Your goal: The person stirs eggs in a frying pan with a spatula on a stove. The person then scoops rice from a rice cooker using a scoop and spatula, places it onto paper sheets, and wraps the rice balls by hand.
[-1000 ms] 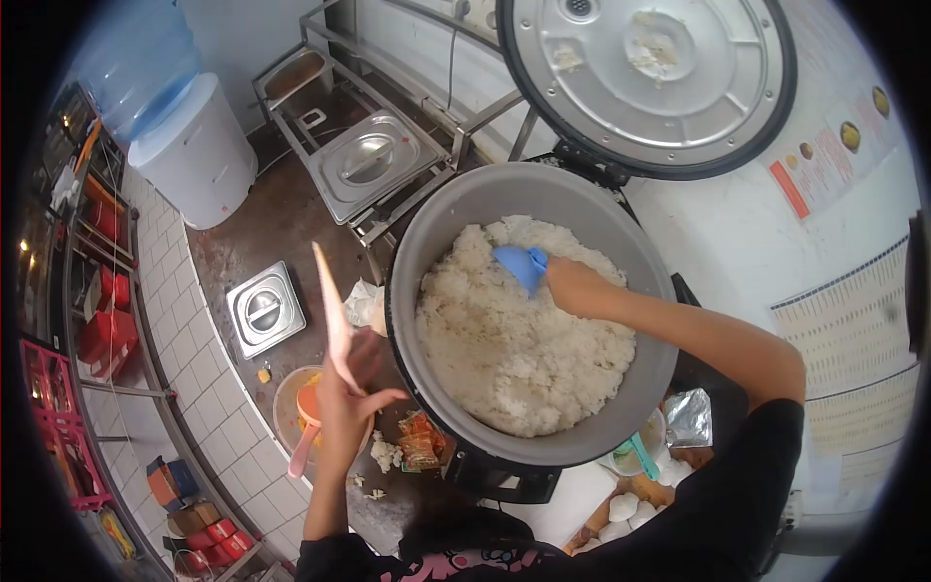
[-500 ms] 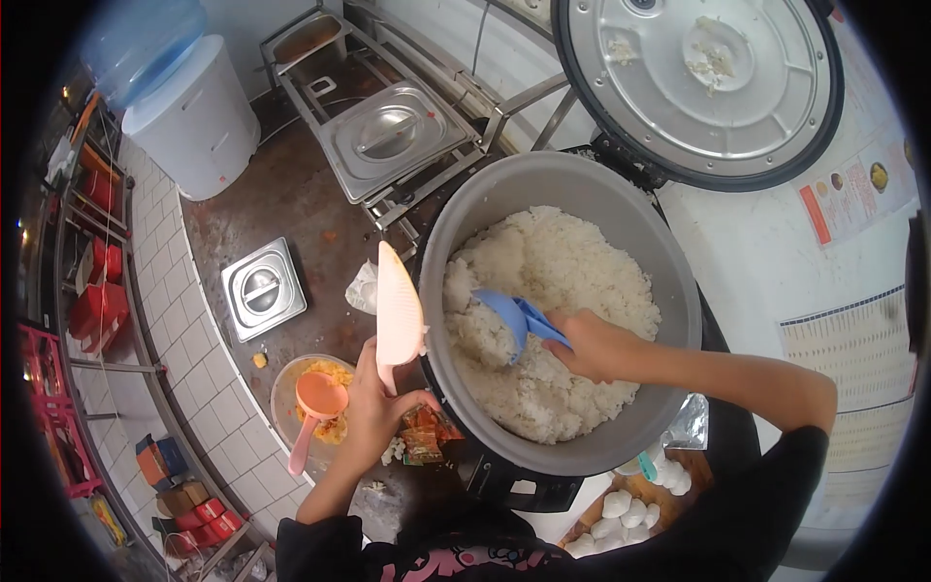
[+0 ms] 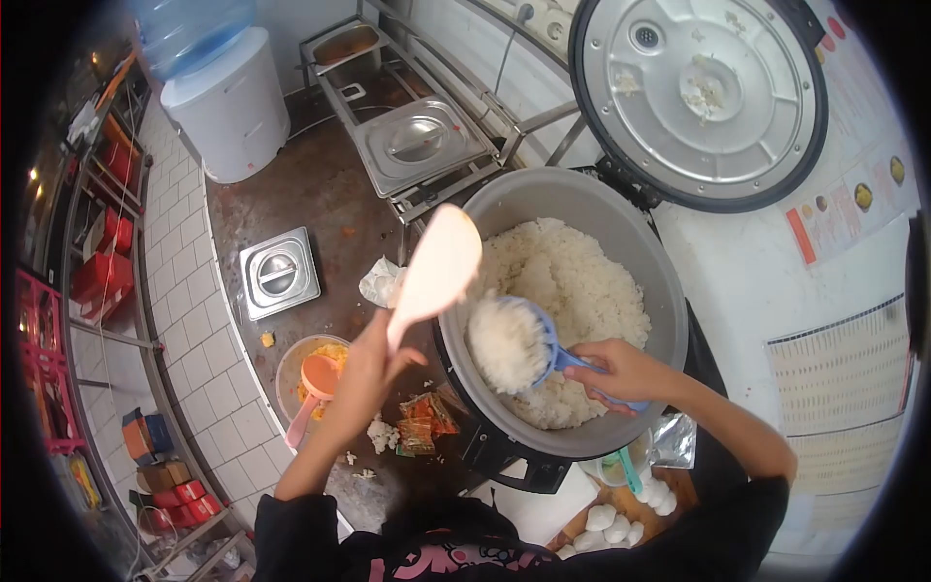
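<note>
My right hand [image 3: 621, 371] grips the handle of a blue scoop [image 3: 555, 357], heaped with white rice [image 3: 506, 341] and slightly blurred. The scoop hangs over the near left part of a large grey rice cooker pot [image 3: 669, 281], which holds more cooked rice [image 3: 572, 272]. My left hand [image 3: 367, 373] is closed round the handle of a pale pink rice paddle [image 3: 441, 262]. Its blade points up, just left of the scoop and partly over the pot's rim. Below that hand sits a bowl of yellow food [image 3: 288, 373] with an orange scoop [image 3: 320, 376] in it.
The cooker's round lid [image 3: 703, 107] stands raised behind. Lidded steel pans [image 3: 279, 274] and a metal rack [image 3: 422, 145] are at the left and back. Torn orange packets [image 3: 427, 424] lie by the cooker, white peeled eggs [image 3: 606, 524] at the front right. A water dispenser [image 3: 228, 107] stands far left.
The blue scoop has come up out of the rice and turned, now carrying a heap. The paddle has tilted to the right, its broad face showing. The camera view has shifted slightly.
</note>
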Available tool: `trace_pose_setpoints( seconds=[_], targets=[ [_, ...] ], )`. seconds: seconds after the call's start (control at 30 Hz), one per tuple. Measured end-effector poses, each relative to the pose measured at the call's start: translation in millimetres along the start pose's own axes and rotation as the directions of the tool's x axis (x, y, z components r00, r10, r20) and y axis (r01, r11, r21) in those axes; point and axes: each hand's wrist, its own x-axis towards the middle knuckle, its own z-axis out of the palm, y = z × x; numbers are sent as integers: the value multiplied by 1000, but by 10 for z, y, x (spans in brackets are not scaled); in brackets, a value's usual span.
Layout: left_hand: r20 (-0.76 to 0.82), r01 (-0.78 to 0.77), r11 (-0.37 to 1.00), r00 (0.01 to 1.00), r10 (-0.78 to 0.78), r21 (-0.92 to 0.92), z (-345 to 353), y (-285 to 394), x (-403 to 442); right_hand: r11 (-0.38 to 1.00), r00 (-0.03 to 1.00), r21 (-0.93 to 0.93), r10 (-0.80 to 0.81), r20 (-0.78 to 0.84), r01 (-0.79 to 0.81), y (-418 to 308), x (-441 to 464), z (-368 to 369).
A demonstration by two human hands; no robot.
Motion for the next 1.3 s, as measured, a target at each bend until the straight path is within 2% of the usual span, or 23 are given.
trace_pose_setpoints(
  seconds=[0.03, 0.07, 0.1, 0.13, 0.17, 0.2, 0.23, 0.27, 0.3, 0.37, 0.4, 0.47, 0.6, 0.77, 0.9, 0.97, 1.0, 1.07, 1.1, 1.17, 1.2, 1.27, 1.3],
  targets=[
    [-11, -3, 1000, 1000, 3, -5, -73, 92, 29, 982, 998, 183, 38, 42, -46, 55, -53, -18],
    [-20, 39, 991, 999, -42, -125, -171, 221, 76, 929, 994, 357, 70, 85, -96, 101, -107, -29],
    [-21, 78, 966, 996, -85, -245, -227, 309, 128, 933, 995, 347, 72, 75, -93, 148, -158, -20],
    [-94, -130, 989, 988, 124, -66, -212, 318, 191, 897, 997, 436, 79, 7, -74, 198, -209, -4],
    [-104, -140, 987, 986, 133, -72, -178, 383, 245, 853, 994, 521, 89, -62, -43, 228, -252, -5],
    [-78, -250, 965, 964, 255, 77, -115, 493, 289, 858, 993, 513, 88, -73, -38, 240, -291, -10],
    [-35, -354, 909, 928, 370, 222, -48, 605, 327, 805, 993, 593, 66, -99, 5, 250, -333, -6],
    [81, -357, 908, 934, 347, 219, 24, 698, 361, 742, 991, 668, 46, -128, 52, 257, -384, 4],
    [93, -433, 877, 901, 423, 208, 121, 795, 380, 743, 989, 666, 45, -141, 62, 246, -428, 17],
    [100, -480, 849, 877, 470, 221, 287, 870, 445, 631, 985, 765, 10, -173, 128, 175, -479, 13],
    [96, -492, 841, 870, 484, 222, 323, 932, 468, 632, 982, 762, 5, -188, 142, 155, -489, -1],
    [102, -576, 727, 805, 585, 374, 375, 1036, 489, 669, 964, 719, 17, -266, 187, 140, -462, -32],
    [152, -603, 692, 787, 598, 398, 523, 1102, 537, 643, 964, 735, -20, -265, 216, 173, -289, -93],
    [168, -530, 733, 843, 511, 426, 761, 1007, 642, 725, 913, 644, 51, -404, 244, 332, -112, -7],
    [245, -541, 723, 841, 483, 429, 850, 952, 843, 710, 916, 661, 57, -396, 242, 468, -175, 58],
    [418, -743, 415, 650, 634, 524, 823, 880, 962, 738, 905, 622, 38, -424, 261, 539, -237, 113],
    [419, -744, 416, 649, 635, 522, 816, 879, 993, 738, 904, 623, 40, -425, 260, 579, -251, 155],
    [338, -516, 773, 849, 406, 370, 810, 893, 1061, 657, 918, 695, 10, -395, 292, 650, -274, 208],
    [342, -521, 770, 846, 409, 367, 802, 884, 1092, 654, 917, 697, 13, -399, 294, 655, -293, 220],
    [204, -548, 757, 836, 509, 355, 779, 842, 1131, 520, 925, 777, -75, -372, 355, 639, -316, 235],
    [206, -547, 758, 837, 507, 356, 727, 921, 1069, 518, 926, 779, -75, -370, 353, 627, -315, 239],
    [19, -471, 804, 867, 499, 363, 559, 1245, 879, 461, 913, 799, -69, -403, 387, 591, -317, 190],
    [26, -478, 800, 863, 505, 362, 563, 1294, 782, 454, 910, 800, -67, -409, 393, 601, -296, 145]
  ],
)
